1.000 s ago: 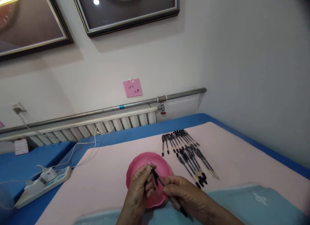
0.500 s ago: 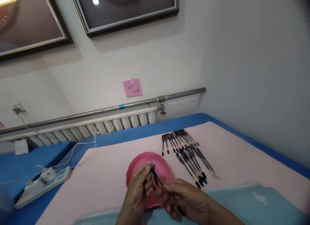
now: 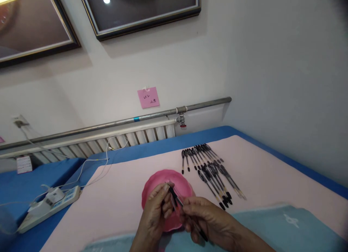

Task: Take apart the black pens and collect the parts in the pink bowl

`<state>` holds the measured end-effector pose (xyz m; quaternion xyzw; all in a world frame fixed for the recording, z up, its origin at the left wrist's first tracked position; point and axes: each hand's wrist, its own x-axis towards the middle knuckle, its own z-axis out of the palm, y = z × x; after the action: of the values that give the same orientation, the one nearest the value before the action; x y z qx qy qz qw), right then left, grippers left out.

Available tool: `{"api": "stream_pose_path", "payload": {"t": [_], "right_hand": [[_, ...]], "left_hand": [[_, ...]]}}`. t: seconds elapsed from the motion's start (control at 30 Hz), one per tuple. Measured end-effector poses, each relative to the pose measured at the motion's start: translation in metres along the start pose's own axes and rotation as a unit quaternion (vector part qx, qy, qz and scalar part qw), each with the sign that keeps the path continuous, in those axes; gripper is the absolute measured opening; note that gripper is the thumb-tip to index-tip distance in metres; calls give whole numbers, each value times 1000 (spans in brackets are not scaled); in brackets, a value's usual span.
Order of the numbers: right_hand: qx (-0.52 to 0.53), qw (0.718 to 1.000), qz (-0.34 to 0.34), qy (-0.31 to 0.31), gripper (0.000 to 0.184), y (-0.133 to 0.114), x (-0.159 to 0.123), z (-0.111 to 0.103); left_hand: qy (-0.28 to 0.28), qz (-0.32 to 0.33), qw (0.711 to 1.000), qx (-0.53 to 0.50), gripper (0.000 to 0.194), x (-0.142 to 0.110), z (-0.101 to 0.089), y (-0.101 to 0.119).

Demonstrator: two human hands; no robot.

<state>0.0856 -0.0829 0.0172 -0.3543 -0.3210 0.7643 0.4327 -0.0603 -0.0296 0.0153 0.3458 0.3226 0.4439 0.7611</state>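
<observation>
Both my hands meet over a pink dish [image 3: 159, 179] on the pink cloth near the front edge. My left hand [image 3: 156, 212] pinches the upper end of a black pen [image 3: 175, 198], fingers curled. My right hand [image 3: 209, 219] is closed round the pen's lower barrel, whose black end sticks out below the fingers. To the right lie several black pens [image 3: 210, 170] in rows on the cloth.
A white power strip [image 3: 49, 205] with plugs and cables lies on the blue surface at left. A radiator [image 3: 108, 143] and a grey pipe [image 3: 152, 116] run along the wall, with a pink note [image 3: 148, 97] above. A teal cloth [image 3: 285, 226] covers the front right.
My right hand has slid up the pen towards my left hand, so the two hands are closer together. The rows of pens have not moved.
</observation>
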Motion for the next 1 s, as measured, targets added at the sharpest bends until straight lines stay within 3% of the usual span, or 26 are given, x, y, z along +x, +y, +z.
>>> {"api": "stream_pose_path", "payload": {"t": [0.1, 0.2, 0.4, 0.57, 0.7, 0.8, 0.93, 1.0], "right_hand": [[-17, 1000, 8, 0, 29, 0, 0, 0], [-77, 996, -11, 42, 16, -1, -1, -1], [-203, 972, 8, 117, 10, -11, -6, 0], [-215, 968, 26, 129, 8, -19, -10, -3], [-219, 968, 29, 119, 8, -20, -8, -6], [-224, 967, 26, 119, 9, -17, -7, -5], [-231, 965, 22, 122, 8, -11, -5, -2], [-230, 967, 25, 105, 7, -9, -4, -1]], "left_hand": [[1, -2, 1000, 3, 27, 0, 0, 0], [18, 6, 1000, 6, 30, 2, -1, 1], [96, 67, 991, 56, 32, 5, -13, 12], [187, 92, 959, 191, 41, 8, -30, 22], [223, 111, 920, 302, 31, 8, -35, 24], [177, 84, 934, 297, 41, 4, -26, 20], [14, -69, 980, 188, 42, -2, -6, 6], [-14, -102, 984, 145, 44, -3, 0, -1]]}}
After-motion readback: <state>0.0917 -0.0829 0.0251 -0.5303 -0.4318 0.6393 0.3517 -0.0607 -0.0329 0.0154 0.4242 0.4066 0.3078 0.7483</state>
